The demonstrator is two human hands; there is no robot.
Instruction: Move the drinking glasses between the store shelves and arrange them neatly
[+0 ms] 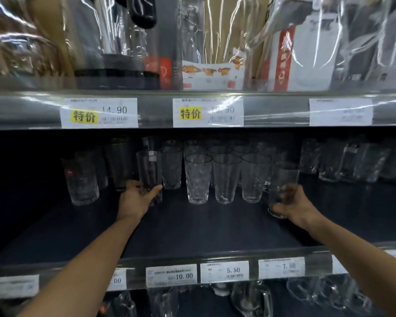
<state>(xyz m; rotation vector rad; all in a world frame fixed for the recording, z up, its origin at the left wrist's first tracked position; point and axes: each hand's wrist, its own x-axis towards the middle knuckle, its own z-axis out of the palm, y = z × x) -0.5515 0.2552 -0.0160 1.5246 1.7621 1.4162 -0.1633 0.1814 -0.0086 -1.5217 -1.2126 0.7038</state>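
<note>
Both of my arms reach into the dark middle shelf (192, 229). My left hand (136, 197) curls round the base of a tall clear glass (149, 172) with a small label near its rim. My right hand (292, 202) grips another plain clear glass (282, 184), which tilts slightly at the right end of the front row. Between them stand three textured tumblers (224, 178) in a row, with several more glasses behind them.
Further glasses stand at the left (82, 179) and far right (343, 161) of this shelf. The upper shelf holds plastic-wrapped boxes and bottles (210, 46) above price tags (208, 112). Below the lower price tags (224, 272) more glassware (252, 298) shows.
</note>
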